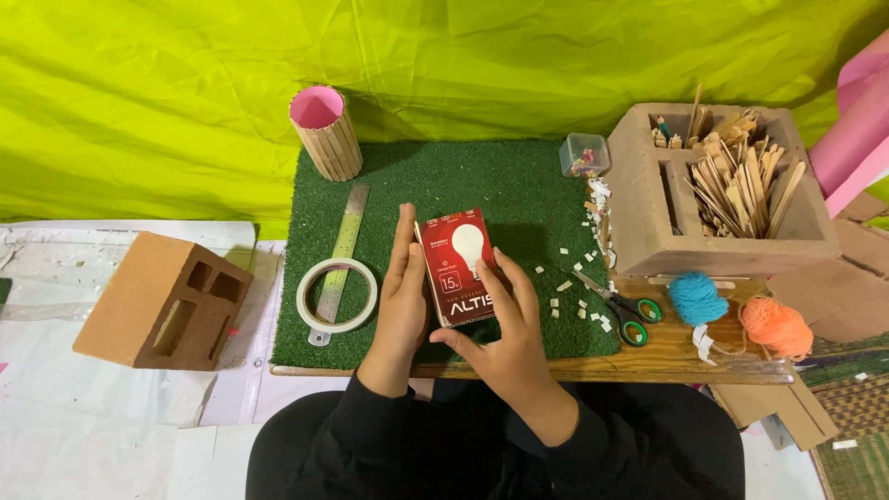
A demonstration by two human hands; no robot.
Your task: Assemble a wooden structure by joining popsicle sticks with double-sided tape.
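A small red light-bulb box (457, 267) with a picture of a white bulb stands on the green turf mat (519, 199), held between both hands. My left hand (405, 292) lies flat against the box's left side, fingers straight and pointing away from me. My right hand (505, 324) grips the box's lower right edge, thumb on the front face.
A roll of tape (337, 294) lies over a metal ruler (341, 255) left of the box. At the back stands a stick-clad cup (326, 132). Scissors (622, 310), yarn balls (696, 297), a block of wooden sticks (722, 190) sit right; a brick (164, 302) left.
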